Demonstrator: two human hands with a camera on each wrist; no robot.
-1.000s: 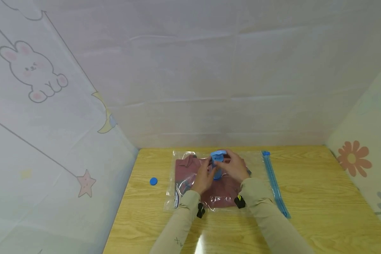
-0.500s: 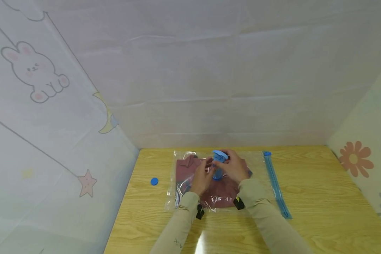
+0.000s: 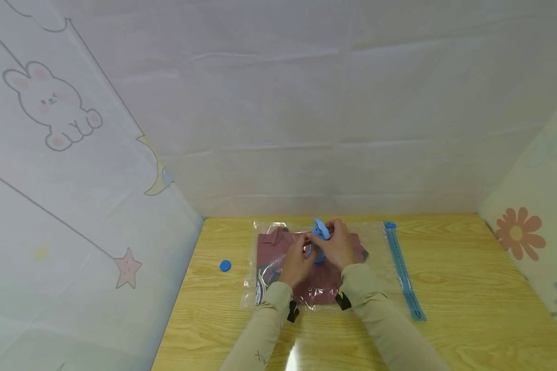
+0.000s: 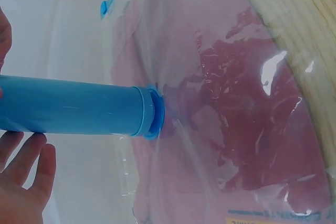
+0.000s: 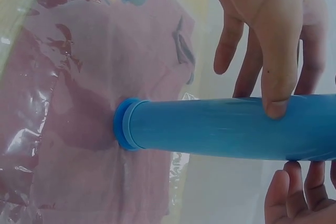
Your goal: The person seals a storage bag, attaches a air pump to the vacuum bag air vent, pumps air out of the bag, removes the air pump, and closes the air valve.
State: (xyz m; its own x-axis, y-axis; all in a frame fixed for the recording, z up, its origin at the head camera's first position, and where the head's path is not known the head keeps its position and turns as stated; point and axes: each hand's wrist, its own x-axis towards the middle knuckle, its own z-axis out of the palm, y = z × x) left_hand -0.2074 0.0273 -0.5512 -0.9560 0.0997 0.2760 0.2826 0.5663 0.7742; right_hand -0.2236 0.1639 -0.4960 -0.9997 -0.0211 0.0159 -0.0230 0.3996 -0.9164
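Note:
A blue hand pump (image 4: 79, 106) stands upright on the valve (image 5: 125, 124) of a clear plastic storage bag (image 3: 376, 237). Inside the bag lies a flat maroon garment (image 3: 271, 250) with printed lettering. My left hand (image 3: 296, 262) holds the pump from the left; in the right wrist view its thumb lies along the barrel. Gripping the upper part from the right is my right hand (image 3: 340, 248), its fingers against the barrel in the right wrist view. Above the hands, the pump's light blue handle (image 3: 322, 229) shows, turned diagonally. The pump's base meets the valve's rim.
A round blue cap (image 3: 225, 265) lies on the wooden table (image 3: 469, 288) left of the bag. The bag's blue zip edge (image 3: 403, 270) runs along its right side. Printed fabric walls (image 3: 278, 129) enclose the table at the back and sides.
The pump's handle has turned from nearly crosswise to a diagonal slant. My right hand has shifted slightly left and rotated with it, while my left hand stays nearly in place.

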